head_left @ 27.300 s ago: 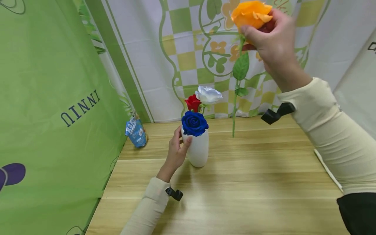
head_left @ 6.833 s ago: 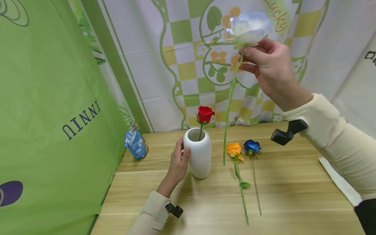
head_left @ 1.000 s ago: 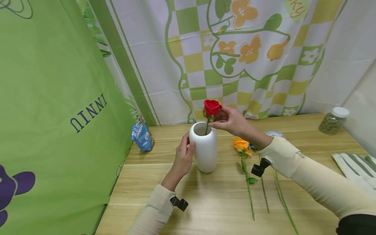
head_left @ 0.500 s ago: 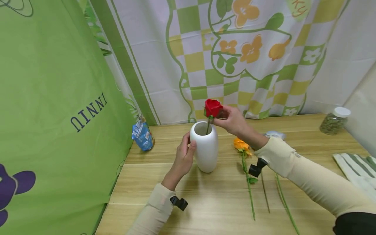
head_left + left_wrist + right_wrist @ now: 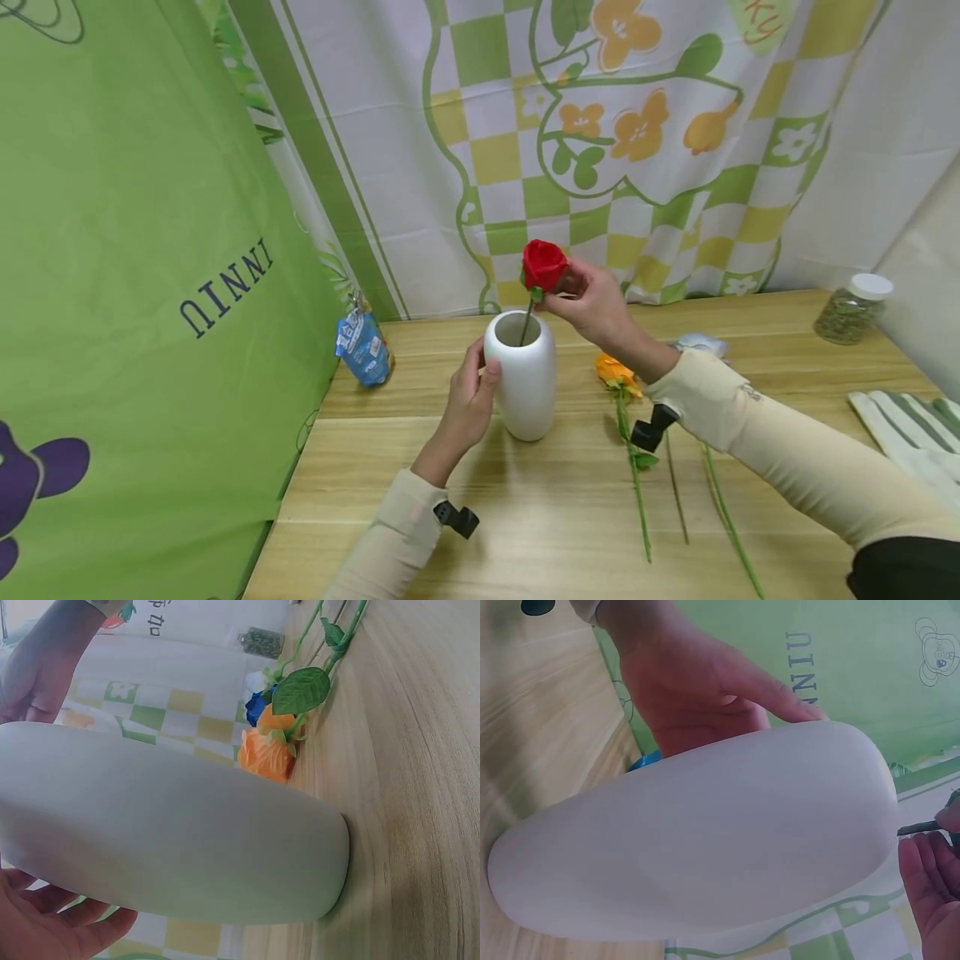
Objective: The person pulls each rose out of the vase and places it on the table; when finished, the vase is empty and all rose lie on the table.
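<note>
A white vase [image 5: 525, 396] stands upright on the wooden table, its mouth visible from above. My left hand [image 5: 468, 400] holds its upper left side, thumb toward me and fingers round the back. With my right hand [image 5: 596, 304] I pinch a red rose [image 5: 544, 265] just under its bloom. The rose's thin stem runs down into the vase mouth, its lower part hidden inside. In the right wrist view, the dark stem [image 5: 919, 827] shows between thumb and fingers, right at the vase rim.
Right of the vase lie an orange rose [image 5: 617, 372], a white rose [image 5: 701, 343] partly behind my forearm, and a blue rose [image 5: 257, 706]. Farther right are a white-lidded jar [image 5: 853, 310] and a striped green-white cloth item [image 5: 903, 433]. A blue pouch [image 5: 363, 348] stands left.
Earlier the vase held red, white and blue roses, and my right hand the orange one. Later it held the white one. Those three now lie on the table; the red rose has just risen slightly.
</note>
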The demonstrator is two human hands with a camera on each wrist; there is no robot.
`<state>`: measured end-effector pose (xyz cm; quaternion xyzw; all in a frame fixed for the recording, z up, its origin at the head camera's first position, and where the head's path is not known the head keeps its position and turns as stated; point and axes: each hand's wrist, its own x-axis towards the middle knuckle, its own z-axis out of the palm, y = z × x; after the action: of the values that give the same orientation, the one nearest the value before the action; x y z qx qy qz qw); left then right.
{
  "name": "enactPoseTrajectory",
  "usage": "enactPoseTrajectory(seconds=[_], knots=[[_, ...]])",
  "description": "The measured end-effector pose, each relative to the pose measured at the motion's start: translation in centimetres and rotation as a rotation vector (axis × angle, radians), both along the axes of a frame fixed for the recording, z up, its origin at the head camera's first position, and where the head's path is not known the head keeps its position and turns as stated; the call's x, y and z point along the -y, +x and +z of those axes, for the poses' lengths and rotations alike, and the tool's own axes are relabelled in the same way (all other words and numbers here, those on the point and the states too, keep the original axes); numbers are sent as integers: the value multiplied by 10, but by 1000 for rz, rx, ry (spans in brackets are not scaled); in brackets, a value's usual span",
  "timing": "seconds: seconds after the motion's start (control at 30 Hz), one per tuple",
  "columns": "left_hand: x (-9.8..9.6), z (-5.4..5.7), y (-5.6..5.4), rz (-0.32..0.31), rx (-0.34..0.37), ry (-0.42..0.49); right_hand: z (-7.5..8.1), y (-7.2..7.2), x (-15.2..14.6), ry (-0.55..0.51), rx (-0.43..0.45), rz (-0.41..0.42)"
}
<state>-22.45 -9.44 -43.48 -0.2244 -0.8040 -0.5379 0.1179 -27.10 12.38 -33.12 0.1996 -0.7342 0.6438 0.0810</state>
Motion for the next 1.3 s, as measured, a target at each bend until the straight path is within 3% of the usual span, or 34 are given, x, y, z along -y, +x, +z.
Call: enactPoseTrajectory(seconds=[0.23,0.53,0.57,0.77,0.8,0.9,1.13,1.3], knots=[[0,0,0,-5,7,13,4,1,1,-32,-15,4],[-1,0,0,-5,9,5,11,3,-1,0,-45,-12],[-2,5,3,-7,17,3,12,3,-2,3,-45,-11],[-2,5,3,-4,33,7,18,3,-3,19,-40,-2],[-2,1,0,-2,29,8,19,3,-3,24,-44,-3],[-3,6,3,-6,40,-5,21,3,-5,33,-58,1],[-5,35,22,-10,29,-17,29,6,-8,47,-77,10],[-6,35,24,-5,24,-11,37,8,-10,15,-98,29]])
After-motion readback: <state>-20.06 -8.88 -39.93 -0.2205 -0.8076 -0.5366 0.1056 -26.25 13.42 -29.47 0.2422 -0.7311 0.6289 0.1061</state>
